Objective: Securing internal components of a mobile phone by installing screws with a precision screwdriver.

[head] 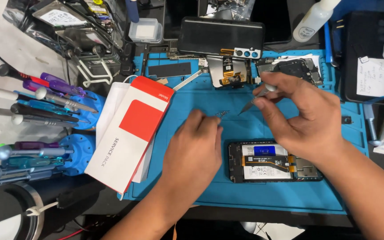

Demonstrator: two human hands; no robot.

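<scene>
Tweezers sit pinched in the right hand; the left hand, fingers curled and empty, touches tiny screws. Nearby lie an opened phone and a red-white box.

Right hand pinches tweezers above tiny screws at the left hand's fingertips; an opened smartphone lies beneath the right wrist.

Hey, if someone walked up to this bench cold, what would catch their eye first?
Probably the bright blue repair mat filling the middle, with an opened phone lying near its front edge. Above it the right hand holds tweezers toward tiny screws, the left hand beside them. At the left, a red-and-white box leans over the mat's edge.
</scene>
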